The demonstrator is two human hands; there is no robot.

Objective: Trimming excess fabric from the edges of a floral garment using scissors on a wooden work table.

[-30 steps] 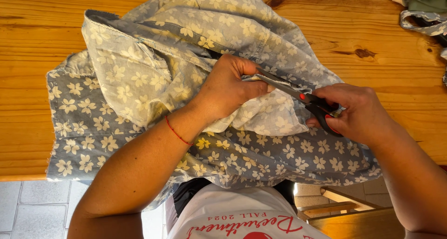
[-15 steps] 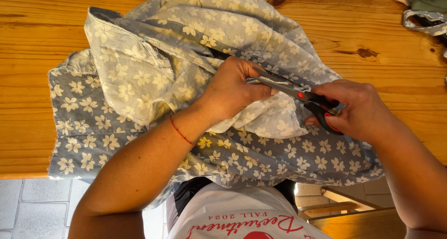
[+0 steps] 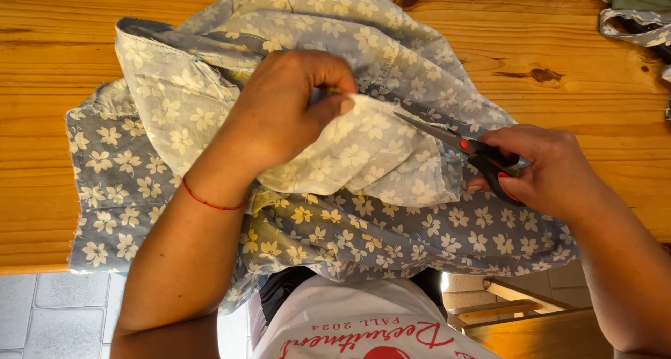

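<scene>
A blue-grey fabric with pale flowers (image 3: 363, 226) lies bunched on the wooden table (image 3: 63, 121), its paler underside folded up. My left hand (image 3: 279, 114) pinches a raised fold of this cloth between thumb and fingers; a thin red string circles its wrist. My right hand (image 3: 542, 170) grips black-handled scissors (image 3: 461, 146) with a red pivot dot. Their blades point left along the folded edge, close to my left thumb.
More folded cloth, green and patterned (image 3: 636, 9), sits at the table's far right corner. The table's near edge runs below the fabric, with grey floor tiles (image 3: 49, 317) beneath at left and a wooden piece (image 3: 517, 306) at lower right.
My left hand has shifted left and lifted the fold higher. The scissors' blades have advanced left along the cloth edge.
</scene>
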